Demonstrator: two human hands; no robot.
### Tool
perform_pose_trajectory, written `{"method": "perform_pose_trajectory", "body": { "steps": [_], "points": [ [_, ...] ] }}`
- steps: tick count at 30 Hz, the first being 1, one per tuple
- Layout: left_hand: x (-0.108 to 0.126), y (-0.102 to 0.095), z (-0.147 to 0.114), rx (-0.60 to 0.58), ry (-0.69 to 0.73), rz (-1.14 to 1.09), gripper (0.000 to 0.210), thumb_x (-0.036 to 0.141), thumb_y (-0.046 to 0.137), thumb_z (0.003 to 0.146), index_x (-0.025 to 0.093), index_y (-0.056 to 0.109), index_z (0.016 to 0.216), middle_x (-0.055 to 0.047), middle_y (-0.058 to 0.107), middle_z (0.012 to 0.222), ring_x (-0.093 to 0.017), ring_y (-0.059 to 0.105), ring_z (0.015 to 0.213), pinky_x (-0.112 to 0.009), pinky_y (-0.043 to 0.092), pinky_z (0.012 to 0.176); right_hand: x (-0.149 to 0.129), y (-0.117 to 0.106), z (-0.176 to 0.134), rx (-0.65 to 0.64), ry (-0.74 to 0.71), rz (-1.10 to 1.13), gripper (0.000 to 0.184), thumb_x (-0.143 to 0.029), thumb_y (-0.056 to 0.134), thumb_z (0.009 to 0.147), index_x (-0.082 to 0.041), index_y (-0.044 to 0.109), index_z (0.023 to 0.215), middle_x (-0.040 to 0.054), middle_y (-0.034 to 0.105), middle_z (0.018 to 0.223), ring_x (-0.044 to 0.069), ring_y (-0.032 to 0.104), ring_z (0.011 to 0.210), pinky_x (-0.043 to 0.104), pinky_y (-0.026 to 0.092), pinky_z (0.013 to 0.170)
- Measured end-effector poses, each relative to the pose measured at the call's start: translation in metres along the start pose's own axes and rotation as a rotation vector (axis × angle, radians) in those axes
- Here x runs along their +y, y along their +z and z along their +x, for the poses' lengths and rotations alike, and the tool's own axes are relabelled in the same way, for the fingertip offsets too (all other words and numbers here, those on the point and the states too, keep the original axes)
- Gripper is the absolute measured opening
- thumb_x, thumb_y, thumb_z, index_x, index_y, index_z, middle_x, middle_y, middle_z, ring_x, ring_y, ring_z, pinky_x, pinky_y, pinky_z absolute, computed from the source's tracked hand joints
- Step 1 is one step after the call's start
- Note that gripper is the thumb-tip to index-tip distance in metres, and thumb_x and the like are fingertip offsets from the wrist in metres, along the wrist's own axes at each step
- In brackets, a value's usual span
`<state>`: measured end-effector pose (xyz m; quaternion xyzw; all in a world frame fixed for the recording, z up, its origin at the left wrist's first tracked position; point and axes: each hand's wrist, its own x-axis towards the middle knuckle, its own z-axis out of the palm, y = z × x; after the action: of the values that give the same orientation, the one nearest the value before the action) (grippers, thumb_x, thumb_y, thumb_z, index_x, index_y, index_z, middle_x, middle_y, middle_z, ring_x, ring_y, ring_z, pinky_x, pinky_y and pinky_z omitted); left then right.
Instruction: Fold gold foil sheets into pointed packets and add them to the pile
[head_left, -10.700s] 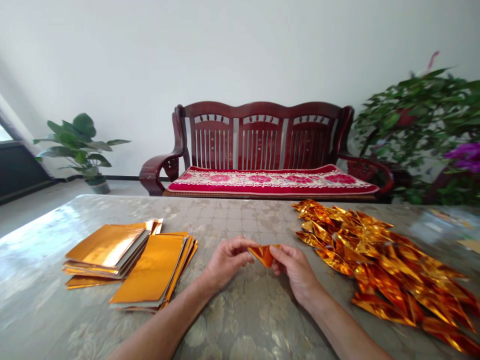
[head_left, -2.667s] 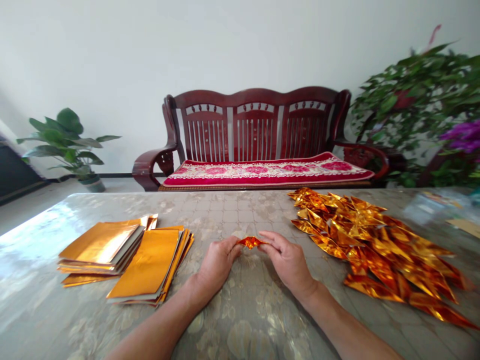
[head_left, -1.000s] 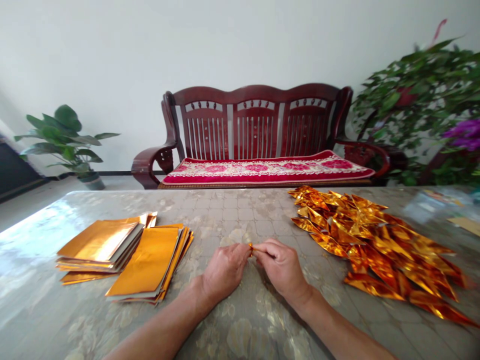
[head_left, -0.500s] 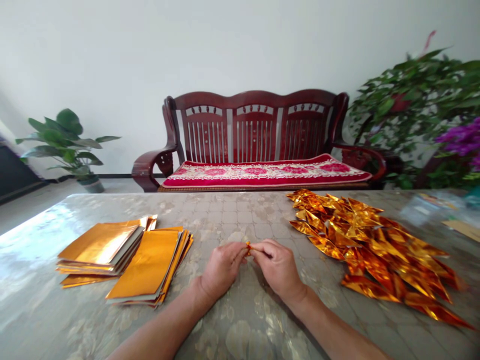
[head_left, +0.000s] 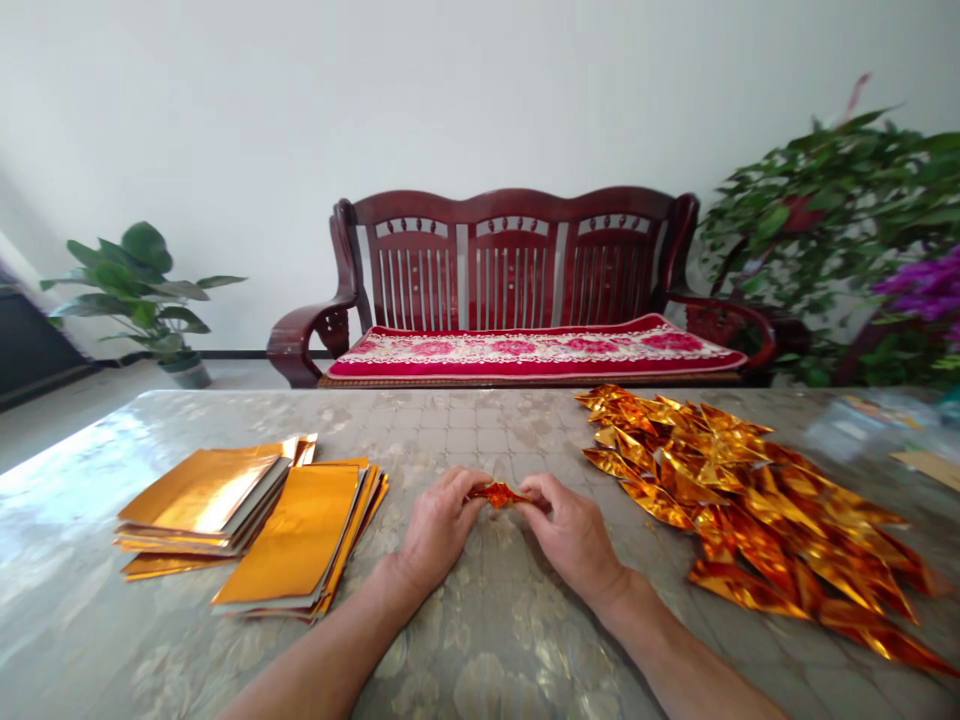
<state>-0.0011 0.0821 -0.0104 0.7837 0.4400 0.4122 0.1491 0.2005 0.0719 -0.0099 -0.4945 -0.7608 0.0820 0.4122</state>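
Between my two hands is a small piece of folded gold foil paper [head_left: 499, 494], its middle showing orange-red and shiny. My left hand [head_left: 444, 520] pinches its left end between thumb and fingers. At the right end, my right hand [head_left: 568, 528] grips it the same way. Both ends are hidden inside the fingers. To the left lie two stacks of flat gold foil sheets, a farther stack [head_left: 199, 490] and a nearer stack [head_left: 294, 530]. On the right spreads a heap of folded gold foil pieces [head_left: 739, 490] with pointed ends.
Everything lies on a table [head_left: 480, 640] with a clear patterned cover. Clear plastic bags [head_left: 862, 425] and a piece of brown card [head_left: 930, 467] are at the far right. Behind the table stands a wooden bench [head_left: 514, 265], with potted plants [head_left: 142, 290] on either side.
My hands have moved slightly apart, and more of the foil paper shows between them, wider than before. Both hands keep their hold. The view has tilted up a little.
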Motion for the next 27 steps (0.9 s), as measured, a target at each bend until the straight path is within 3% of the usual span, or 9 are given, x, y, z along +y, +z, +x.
{"method": "perform_pose_trajectory", "body": {
  "steps": [5, 13, 27],
  "points": [
    [0.001, -0.006, -0.002, -0.072, 0.106, -0.008, 0.015, 0.011, 0.054, 0.093, 0.022, 0.064, 0.092, -0.001, 0.063, 0.091, -0.014, 0.062, 0.085, -0.023, 0.047, 0.077, -0.001, -0.007, 0.0, -0.04, -0.227, -0.059, 0.013, -0.014, 0.057, 0.091, -0.022, 0.066, 0.096, 0.0013, 0.071, 0.084, 0.016, 0.067, 0.077, 0.026, 0.049, 0.07],
    [-0.006, -0.003, -0.002, -0.108, 0.083, -0.03, 0.017, 0.01, 0.052, 0.093, 0.021, 0.063, 0.085, -0.001, 0.061, 0.087, -0.013, 0.06, 0.081, -0.022, 0.046, 0.075, 0.003, -0.017, 0.002, -0.091, -0.412, -0.189, 0.026, -0.009, 0.049, 0.094, -0.022, 0.069, 0.106, 0.0026, 0.067, 0.079, 0.016, 0.062, 0.075, 0.025, 0.045, 0.07],
    [-0.005, -0.003, 0.0, -0.07, 0.055, -0.108, 0.021, 0.004, 0.051, 0.085, 0.02, 0.063, 0.082, -0.001, 0.062, 0.084, -0.013, 0.06, 0.08, -0.023, 0.047, 0.074, 0.0, -0.021, 0.004, -0.115, -0.427, -0.234, 0.031, -0.007, 0.044, 0.094, -0.022, 0.069, 0.103, 0.0026, 0.068, 0.079, 0.014, 0.062, 0.074, 0.025, 0.043, 0.07]
  ]
}}
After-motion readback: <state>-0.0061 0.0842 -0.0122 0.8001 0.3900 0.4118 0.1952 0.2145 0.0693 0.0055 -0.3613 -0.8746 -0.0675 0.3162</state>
